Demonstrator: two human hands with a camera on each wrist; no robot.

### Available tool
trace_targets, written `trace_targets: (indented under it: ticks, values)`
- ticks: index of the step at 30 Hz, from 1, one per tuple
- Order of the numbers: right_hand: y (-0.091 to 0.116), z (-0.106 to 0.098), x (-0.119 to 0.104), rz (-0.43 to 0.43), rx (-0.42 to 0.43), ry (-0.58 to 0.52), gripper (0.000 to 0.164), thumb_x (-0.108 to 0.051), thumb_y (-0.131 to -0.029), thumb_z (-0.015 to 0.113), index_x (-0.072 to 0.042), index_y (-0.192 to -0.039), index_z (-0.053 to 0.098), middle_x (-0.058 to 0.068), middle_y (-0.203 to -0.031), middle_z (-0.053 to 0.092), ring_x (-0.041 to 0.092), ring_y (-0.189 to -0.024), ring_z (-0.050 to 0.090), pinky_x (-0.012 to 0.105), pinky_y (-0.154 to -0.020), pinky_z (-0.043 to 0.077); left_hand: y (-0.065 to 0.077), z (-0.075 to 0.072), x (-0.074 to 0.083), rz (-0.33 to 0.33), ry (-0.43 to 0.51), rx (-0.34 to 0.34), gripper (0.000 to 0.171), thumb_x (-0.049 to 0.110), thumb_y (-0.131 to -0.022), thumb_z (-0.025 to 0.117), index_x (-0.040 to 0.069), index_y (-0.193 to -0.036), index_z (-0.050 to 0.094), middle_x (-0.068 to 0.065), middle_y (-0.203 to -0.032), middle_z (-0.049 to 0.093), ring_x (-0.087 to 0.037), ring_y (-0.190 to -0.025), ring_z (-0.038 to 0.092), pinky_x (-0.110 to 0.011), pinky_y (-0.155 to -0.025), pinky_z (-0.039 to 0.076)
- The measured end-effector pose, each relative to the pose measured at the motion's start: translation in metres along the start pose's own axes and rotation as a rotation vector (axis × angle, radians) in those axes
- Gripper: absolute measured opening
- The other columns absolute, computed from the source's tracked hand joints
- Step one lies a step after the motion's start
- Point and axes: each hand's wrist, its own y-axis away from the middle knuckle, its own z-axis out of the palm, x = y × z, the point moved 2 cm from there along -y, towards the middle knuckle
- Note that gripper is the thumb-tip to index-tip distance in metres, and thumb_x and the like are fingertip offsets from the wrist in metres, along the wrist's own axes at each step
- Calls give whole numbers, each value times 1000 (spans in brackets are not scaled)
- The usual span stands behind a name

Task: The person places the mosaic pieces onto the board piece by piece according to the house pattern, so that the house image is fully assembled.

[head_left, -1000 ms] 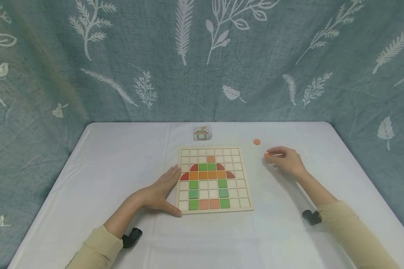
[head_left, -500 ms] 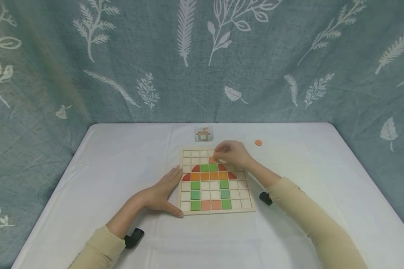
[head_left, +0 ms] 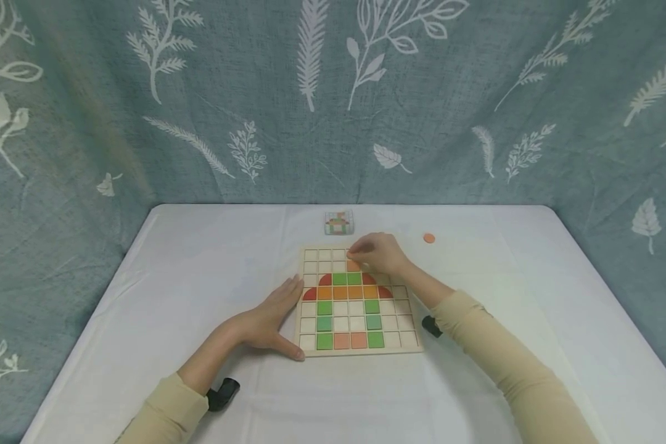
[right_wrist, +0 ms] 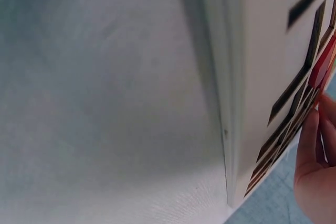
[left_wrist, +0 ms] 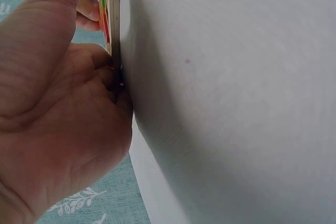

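Observation:
Colored tiles fill part of a wooden grid board (head_left: 361,354), forming a mushroom-like pattern of green, orange, red and pink pieces. Along the board's left edge rests my left hand (head_left: 267,320), thumb spread toward the near corner; in the left wrist view its fingers lie against the board's side (left_wrist: 116,19). Over the upper rows, my right hand (head_left: 382,254) pinches a small orange disc (head_left: 351,254) just above an orange square tile (head_left: 353,266). The fingertips hide part of the disc. A red piece (right_wrist: 321,69) shows near this hand in the right wrist view.
Behind the board stands a small printed pattern card (head_left: 339,223). Another orange disc (head_left: 429,238) lies to the right of it on the white-covered table (head_left: 211,246). A blue-green curtain (head_left: 288,160) with white leaf prints hangs behind the table.
From the table right of the board, my right hand has carried the orange disc left to the board's upper rows. My left hand stays at the board's edge. The view has shifted slightly.

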Motion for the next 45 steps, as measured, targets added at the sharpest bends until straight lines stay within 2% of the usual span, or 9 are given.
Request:
trace_targets:
  ticks: [5,8,13,17,21,27,31,37,45]
  values:
    - [1,0,1,-8,16,17,20,-26,-91,71,-10,-100,78,3,-104,73,22,-102,65,38,-93,51,-1,0,1,6,1,4,132,47,-65,89,-3,-154,5,-20,-162,-3,-34,-148,-5,-53,-118,9]
    - [5,-5,3,20,25,-2,20,-25,-92,68,-11,-104,77,4,-108,72,23,-105,64,40,-94,51,-1,0,1,4,3,6,133,46,-65,89,-3,-154,4,-20,-162,-3,-34,-148,-5,-53,-118,8]
    - [21,-26,18,137,136,-116,23,-20,-96,63,-10,-113,73,10,-117,68,28,-107,63,44,-92,51,-1,1,0,-6,-2,6,134,48,-64,88,-2,-155,4,-19,-162,-3,-34,-148,-5,-53,-118,9]
    - [34,-47,42,237,238,-202,27,-19,-96,60,-9,-119,69,14,-117,67,29,-101,65,41,-88,52,-1,1,-2,-17,-5,8,134,49,-63,88,-1,-155,4,-18,-162,-3,-33,-148,-5,-53,-118,9]
    - [46,-64,64,326,292,-257,32,-20,-97,60,-6,-126,64,17,-120,65,31,-101,66,41,-86,54,0,1,-3,-24,-9,8,135,50,-63,88,-1,-155,4,-17,-162,-4,-33,-148,-6,-52,-118,9]
    - [54,-80,87,385,313,-207,43,-26,-95,65,-4,-131,59,19,-128,60,34,-114,59,45,-93,50,0,1,-2,-23,-10,11,135,50,-63,88,-1,-155,4,-18,-162,-4,-33,-148,-5,-52,-118,9]
    - [53,-83,95,393,295,-143,47,-29,-94,67,-1,-131,58,22,-127,60,36,-115,57,46,-94,48,-1,2,-2,-16,-5,11,134,49,-63,88,-2,-155,4,-19,-162,-3,-34,-148,-5,-53,-118,9]
    - [48,-82,99,366,272,-19,40,-20,-92,67,1,-126,60,23,-122,61,36,-111,57,45,-91,50,-2,3,-2,-16,0,8,134,49,-63,89,-2,-155,4,-18,-162,-2,-34,-148,-5,-53,-118,8]
    - [42,-78,91,339,327,81,33,-20,-92,68,3,-117,64,22,-113,66,36,-103,62,46,-88,51,-1,2,-1,-16,-1,13,133,48,-64,88,-1,-155,5,-18,-162,-3,-34,-148,-5,-54,-118,9]
